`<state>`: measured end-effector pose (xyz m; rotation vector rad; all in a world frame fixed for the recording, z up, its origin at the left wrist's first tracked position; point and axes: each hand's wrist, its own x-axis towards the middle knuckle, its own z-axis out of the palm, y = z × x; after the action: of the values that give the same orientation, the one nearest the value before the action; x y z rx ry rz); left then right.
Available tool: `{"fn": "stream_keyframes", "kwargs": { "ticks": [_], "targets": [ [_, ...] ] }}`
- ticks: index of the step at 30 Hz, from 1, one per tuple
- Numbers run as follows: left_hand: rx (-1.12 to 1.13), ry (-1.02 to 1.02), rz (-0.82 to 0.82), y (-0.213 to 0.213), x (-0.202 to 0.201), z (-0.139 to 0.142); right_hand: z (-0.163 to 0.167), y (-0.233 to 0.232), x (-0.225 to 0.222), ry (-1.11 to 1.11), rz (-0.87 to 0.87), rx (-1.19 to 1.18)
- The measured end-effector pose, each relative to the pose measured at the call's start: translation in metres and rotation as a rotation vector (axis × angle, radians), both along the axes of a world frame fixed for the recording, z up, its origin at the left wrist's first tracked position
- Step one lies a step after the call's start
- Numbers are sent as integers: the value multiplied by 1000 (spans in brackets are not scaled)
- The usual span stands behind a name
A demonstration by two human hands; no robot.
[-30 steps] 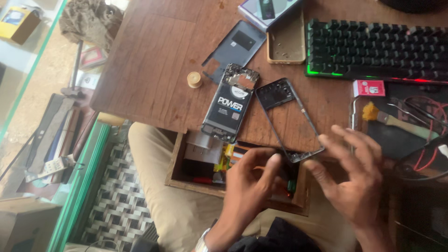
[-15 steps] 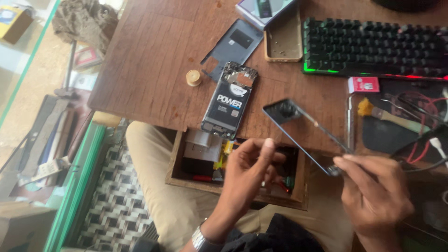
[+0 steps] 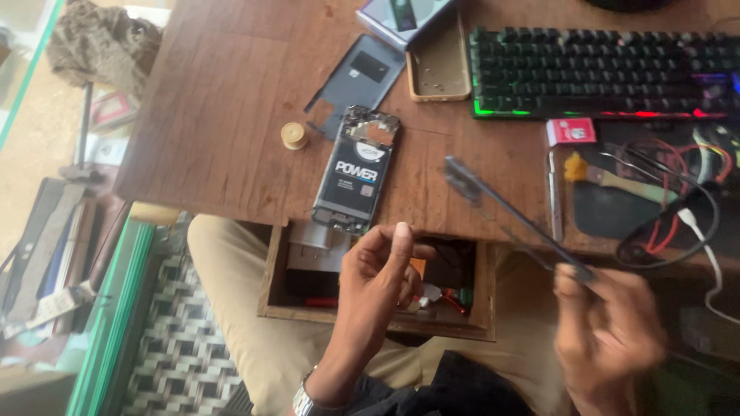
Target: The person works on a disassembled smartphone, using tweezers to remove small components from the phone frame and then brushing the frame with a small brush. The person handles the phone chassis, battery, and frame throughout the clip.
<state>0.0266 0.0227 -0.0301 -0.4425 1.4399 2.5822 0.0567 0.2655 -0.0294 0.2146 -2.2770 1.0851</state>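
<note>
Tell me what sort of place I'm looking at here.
Most likely a phone repair bench. An opened phone lies on the wooden desk with its grey back cover off beside it. The right hand holds a thin phone frame above an open drawer of small parts.

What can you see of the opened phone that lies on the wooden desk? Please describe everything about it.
The opened phone lies flat on the wooden desk, its back cover removed, lower end at the desk's front edge above the open drawer. A dark battery with white lettering fills most of its body; bare metallic parts and a cut-out show at the upper end. It tilts slightly, top towards the right. No hand touches it; the left hand hovers just below.
</note>
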Motion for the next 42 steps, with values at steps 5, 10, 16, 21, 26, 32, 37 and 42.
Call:
{"fn": "stream_keyframes", "kwargs": {
  "ticks": [5, 10, 16, 21, 26, 32, 37, 42],
  "targets": [
    [21, 22, 12, 1, 2, -2, -5, 3, -1, -43, 72, 33],
    [-48, 3, 2, 1, 0, 1, -10, 4, -1, -39, 39, 204],
    [-184, 52, -74, 4, -11, 9, -9, -1, -3, 140, 90, 450],
    [-230, 21, -19, 7, -22, 20, 5, -12, -1, 145, 133, 685],
    [-450, 84, 39, 5, -35, 29, 16, -15, -10, 137, 210, 562],
    [-542, 63, -18, 4, -35, 28, 38, 21, -28, 69, 21, 558],
    [-542, 125, 51, 5, -32, 23, 50, 33, -57, -38, -127, 539],
    [-543, 101, 34, 6, -30, 14, 55, 42, -89, -39, -238, 925]
  ]
}}
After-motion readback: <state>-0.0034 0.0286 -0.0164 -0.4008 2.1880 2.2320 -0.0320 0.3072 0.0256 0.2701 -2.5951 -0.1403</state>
